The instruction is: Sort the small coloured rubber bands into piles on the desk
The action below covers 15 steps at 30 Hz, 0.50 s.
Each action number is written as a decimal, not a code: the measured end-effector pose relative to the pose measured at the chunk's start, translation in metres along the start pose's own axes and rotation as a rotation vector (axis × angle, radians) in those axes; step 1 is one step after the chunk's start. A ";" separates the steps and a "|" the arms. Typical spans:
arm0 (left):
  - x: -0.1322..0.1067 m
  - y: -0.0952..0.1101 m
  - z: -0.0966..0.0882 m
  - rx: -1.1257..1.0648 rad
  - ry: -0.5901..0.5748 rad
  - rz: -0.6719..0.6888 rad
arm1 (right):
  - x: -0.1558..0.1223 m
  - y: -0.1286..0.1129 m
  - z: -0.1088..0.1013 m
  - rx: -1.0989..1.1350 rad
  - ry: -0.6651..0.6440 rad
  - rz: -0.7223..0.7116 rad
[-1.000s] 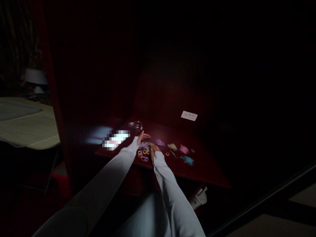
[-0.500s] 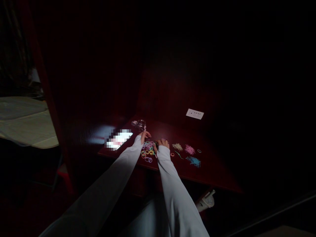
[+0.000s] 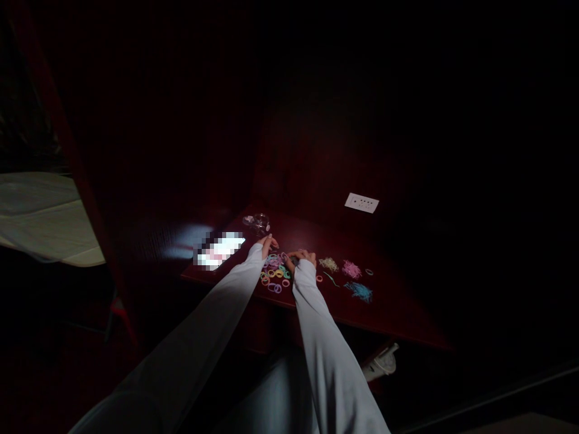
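A heap of small stretchy hair ties (image 3: 274,275) in purple, yellow, green, orange and pink lies on the dark red table. My left hand (image 3: 268,244) is just above its far left edge, fingers partly extended, with nothing visible in them. At the right side of the heap is my right hand (image 3: 304,259), thumb and forefinger closing at a pinkish-purple hair tie (image 3: 284,256). Right of that hand are piles of thin bands: cream (image 3: 329,264), pink (image 3: 351,269) and blue (image 3: 359,292). A green strip (image 3: 332,278) and an orange hair tie (image 3: 319,279) lie nearby.
A lit phone-like screen (image 3: 221,250), blurred out, rests on the table's left. Behind it stands a clear container (image 3: 260,223). On the back wall is a white socket panel (image 3: 362,202). A whitish bin-like object (image 3: 381,364) is below the table's front edge (image 3: 353,326).
The view has shifted slightly. My right hand has lifted from the table by the heap, its thumb and forefinger now meeting at a hair tie. My left hand has curled a little.
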<state>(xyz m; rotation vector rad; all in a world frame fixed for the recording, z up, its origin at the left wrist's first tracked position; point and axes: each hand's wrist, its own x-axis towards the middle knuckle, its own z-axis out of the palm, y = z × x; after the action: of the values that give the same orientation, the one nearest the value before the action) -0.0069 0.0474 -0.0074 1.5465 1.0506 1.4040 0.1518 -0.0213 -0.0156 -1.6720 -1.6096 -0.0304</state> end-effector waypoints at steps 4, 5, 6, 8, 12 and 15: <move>0.002 0.000 0.000 -0.010 -0.006 -0.015 | -0.002 -0.001 -0.003 0.135 0.148 0.051; 0.002 0.001 0.001 -0.014 -0.011 -0.031 | -0.003 -0.002 -0.004 0.153 0.167 0.060; 0.003 0.002 0.002 -0.020 -0.013 -0.048 | -0.004 -0.003 -0.004 0.163 0.177 0.065; 0.004 0.005 0.003 -0.038 -0.008 -0.070 | -0.007 -0.005 -0.005 0.174 0.165 0.058; 0.004 0.008 0.003 -0.074 0.030 -0.068 | -0.014 -0.011 -0.006 0.202 0.022 -0.060; 0.003 0.009 0.002 -0.100 0.030 -0.060 | -0.015 -0.015 -0.009 0.191 -0.072 -0.091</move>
<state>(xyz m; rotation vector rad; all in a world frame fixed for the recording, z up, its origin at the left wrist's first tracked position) -0.0039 0.0467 0.0019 1.4152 1.0213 1.4207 0.1405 -0.0406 -0.0102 -1.4685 -1.6857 0.1350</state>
